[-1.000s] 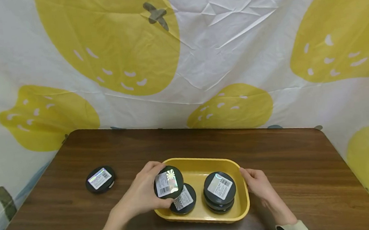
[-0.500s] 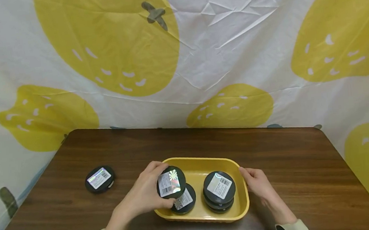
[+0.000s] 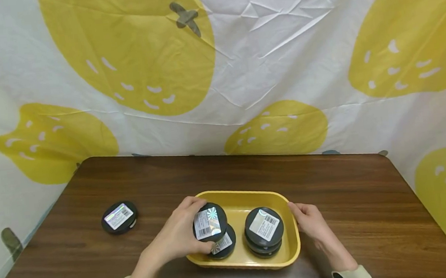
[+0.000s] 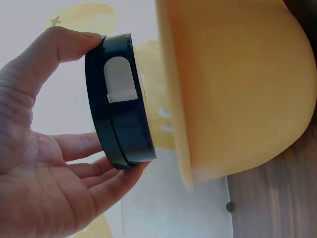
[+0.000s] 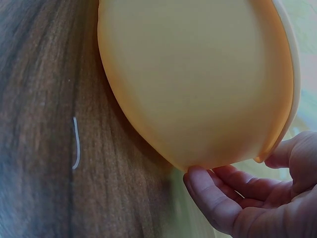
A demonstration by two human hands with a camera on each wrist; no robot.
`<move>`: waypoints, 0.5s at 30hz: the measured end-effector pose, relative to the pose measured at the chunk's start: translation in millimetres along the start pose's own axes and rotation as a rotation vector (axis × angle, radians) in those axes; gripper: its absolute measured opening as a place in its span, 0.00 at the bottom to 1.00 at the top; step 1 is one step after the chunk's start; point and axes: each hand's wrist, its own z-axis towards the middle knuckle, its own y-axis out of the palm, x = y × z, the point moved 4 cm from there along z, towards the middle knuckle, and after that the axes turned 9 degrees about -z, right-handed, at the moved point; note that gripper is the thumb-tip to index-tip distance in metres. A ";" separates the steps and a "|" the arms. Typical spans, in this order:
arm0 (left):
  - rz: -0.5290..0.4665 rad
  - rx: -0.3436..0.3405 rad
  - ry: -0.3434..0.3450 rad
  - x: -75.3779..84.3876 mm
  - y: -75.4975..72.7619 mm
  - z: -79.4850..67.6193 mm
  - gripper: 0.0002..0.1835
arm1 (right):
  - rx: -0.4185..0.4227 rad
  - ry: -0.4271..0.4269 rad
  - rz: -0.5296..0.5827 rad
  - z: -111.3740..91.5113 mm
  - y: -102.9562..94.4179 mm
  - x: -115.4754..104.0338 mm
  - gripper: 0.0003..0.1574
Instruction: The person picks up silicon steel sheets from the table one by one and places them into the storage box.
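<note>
My left hand (image 3: 180,235) grips a flat round black tub (image 3: 209,223) by its edge, thumb on one side and fingers on the other. A white barcode label with a shiny patch covers its face. In the left wrist view, this tub (image 4: 121,124) shows a pale tab on its side. It is over the left end of a yellow tray (image 3: 234,194), partly hiding a similar lower tub (image 3: 228,246). Stacked black tubs (image 3: 263,227) stand in the tray's right half. My right hand (image 3: 313,222) holds the tray's right end, thumb at the rim and fingers against the outer wall.
One more black tub (image 3: 119,217) with a label lies on the brown wooden table (image 3: 150,177), left of the tray. Behind the table hangs a white cloth (image 3: 240,65) with yellow fruit shapes.
My left hand has moved slightly right and down with its tub, covering more of the tub below. The right hand keeps its hold on the tray.
</note>
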 end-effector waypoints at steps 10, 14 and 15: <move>-0.002 -0.021 0.014 -0.2 4.9 2.0 0.43 | -0.011 0.009 0.006 1.2 -0.9 0.7 0.22; -0.009 -0.027 0.013 -0.4 7.2 2.8 0.43 | -0.010 0.010 0.008 0.6 -1.0 -0.2 0.22; -0.007 -0.028 0.012 -0.5 7.7 3.0 0.43 | -0.010 0.011 0.009 0.5 -1.0 -0.4 0.22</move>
